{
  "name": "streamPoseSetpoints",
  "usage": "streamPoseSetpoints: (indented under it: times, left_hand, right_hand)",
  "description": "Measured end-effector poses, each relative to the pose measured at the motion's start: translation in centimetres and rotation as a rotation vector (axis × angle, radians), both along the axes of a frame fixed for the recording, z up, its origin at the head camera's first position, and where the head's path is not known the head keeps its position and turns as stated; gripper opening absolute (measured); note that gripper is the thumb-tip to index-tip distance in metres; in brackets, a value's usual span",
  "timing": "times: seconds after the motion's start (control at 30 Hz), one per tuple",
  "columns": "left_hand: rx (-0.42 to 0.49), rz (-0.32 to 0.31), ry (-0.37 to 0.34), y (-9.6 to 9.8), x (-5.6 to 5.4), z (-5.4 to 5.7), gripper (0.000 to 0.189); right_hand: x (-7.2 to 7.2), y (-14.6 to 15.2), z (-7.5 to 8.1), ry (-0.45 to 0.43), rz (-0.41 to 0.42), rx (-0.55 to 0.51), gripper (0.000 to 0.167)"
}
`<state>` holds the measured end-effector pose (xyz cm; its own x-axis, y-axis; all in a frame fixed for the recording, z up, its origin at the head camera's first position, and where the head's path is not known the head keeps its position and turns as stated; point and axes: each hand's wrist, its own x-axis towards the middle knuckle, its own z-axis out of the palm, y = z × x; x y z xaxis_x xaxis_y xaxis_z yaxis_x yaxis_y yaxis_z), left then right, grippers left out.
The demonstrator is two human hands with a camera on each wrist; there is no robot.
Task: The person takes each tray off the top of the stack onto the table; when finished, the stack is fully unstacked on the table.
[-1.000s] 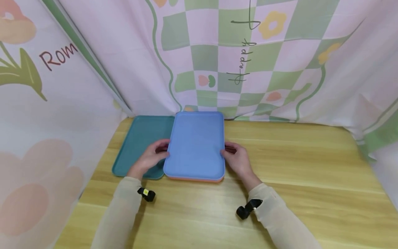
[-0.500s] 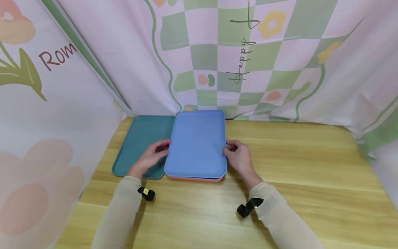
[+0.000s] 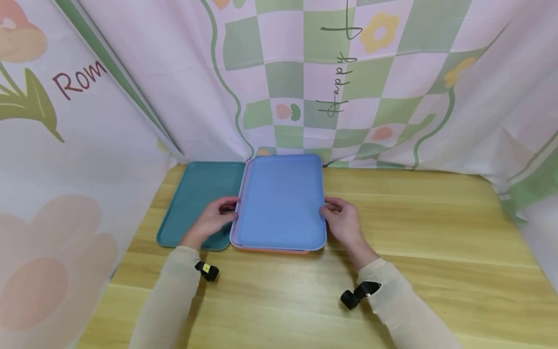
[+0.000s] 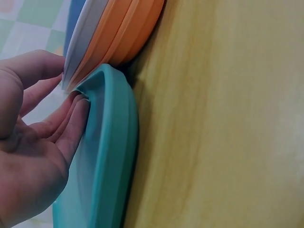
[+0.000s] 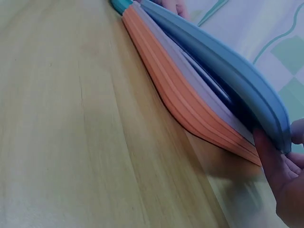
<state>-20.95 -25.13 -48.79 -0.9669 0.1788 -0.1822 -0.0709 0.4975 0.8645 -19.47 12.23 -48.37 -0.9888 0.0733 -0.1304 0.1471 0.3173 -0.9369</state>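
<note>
The blue tray (image 3: 283, 203) lies topmost on a stack, offset to the right and lifted a little at its right side. My right hand (image 3: 344, 220) pinches its right rim, thumb on one face and fingers on the other. Beneath it are a lilac tray (image 5: 178, 59) and orange trays (image 5: 175, 95). At the left edge of the stack, my left hand (image 3: 211, 220) holds the lilac tray's rim with curled fingers. In the left wrist view its lower fingers (image 4: 76, 126) touch the teal tray (image 4: 116, 142). How far they reach under the rim is hidden.
The teal tray lies flat on the wooden table (image 3: 279, 300), left of the stack, its edge against it. A patterned curtain (image 3: 287, 82) hangs right behind the trays, and another cloth (image 3: 65, 194) borders the left side. Bare wood extends to the right.
The blue tray has slid right with my right hand and tilted slightly, exposing the lilac rim along its left side. My left hand and the teal tray have stayed in place.
</note>
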Motion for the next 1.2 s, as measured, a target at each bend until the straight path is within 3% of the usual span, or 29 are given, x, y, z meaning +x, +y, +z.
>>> streamPoseSetpoints:
  times: [0.37, 0.77, 1.03, 1.2]
  left_hand:
    - [-0.008, 0.002, 0.017, 0.1, -0.2, 0.3, 0.053]
    - [-0.019, 0.013, -0.011, 0.4, -0.1, 0.4, 0.053]
    - [-0.025, 0.011, -0.014, 0.4, 0.0, 0.5, 0.053]
    - [-0.023, 0.017, -0.024, 0.5, -0.1, 0.4, 0.052]
  right_hand:
    - [0.7, 1.2, 0.3, -0.050, -0.038, -0.083, 0.042]
    - [1.2, 2.8, 0.0, -0.061, -0.056, -0.169, 0.045]
    - [1.7, 4.2, 0.6, -0.095, -0.065, -0.200, 0.047]
    - [2.2, 5.3, 1.0, -0.105, -0.089, -0.280, 0.050]
